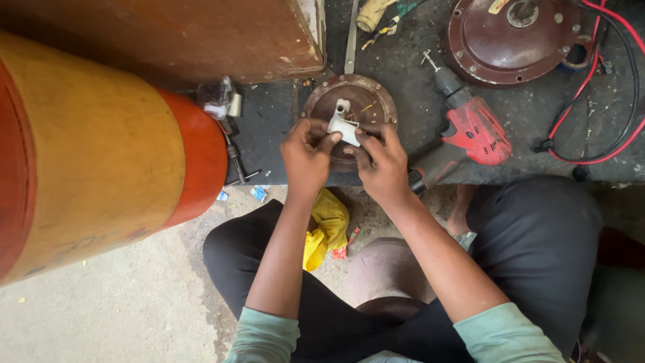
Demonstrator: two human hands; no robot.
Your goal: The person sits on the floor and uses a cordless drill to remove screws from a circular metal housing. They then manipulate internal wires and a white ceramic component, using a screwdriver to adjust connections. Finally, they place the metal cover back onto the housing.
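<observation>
Work area at floor level: bare concrete floor (101, 316), dusty and stained, with a dark rubber-like mat (416, 87) laid ahead of the seated person's knees. Large cylindrical drum (101, 154) at left, tan body with orange-red band, lying on its side; worn brown wooden board (188, 33) behind it. Two round brown metal covers counted: one disc-shaped cover (349, 107) on the mat directly under the hands, rim ringed with small holes; one larger domed cover (514, 37) at upper right with central shaft and bolts. One red cordless drill (474, 124) lying on the mat between the two covers, bit pointing up-left. Red and black cables (605, 87), several strands, looping at the right edge. One crumpled yellow cloth (326, 228) on the floor between the legs. One small white plastic fitting (345, 124), angular with a short tube end, held just above the near cover's centre. Left hand (306, 158) curled, fingertips pinching the fitting's left side. Right hand (383, 165) curled, thumb and forefinger pinching its right side. Both hands close together, fingers nearly touching. Small metal tools (235, 158) beside the drum, type not discernible.
</observation>
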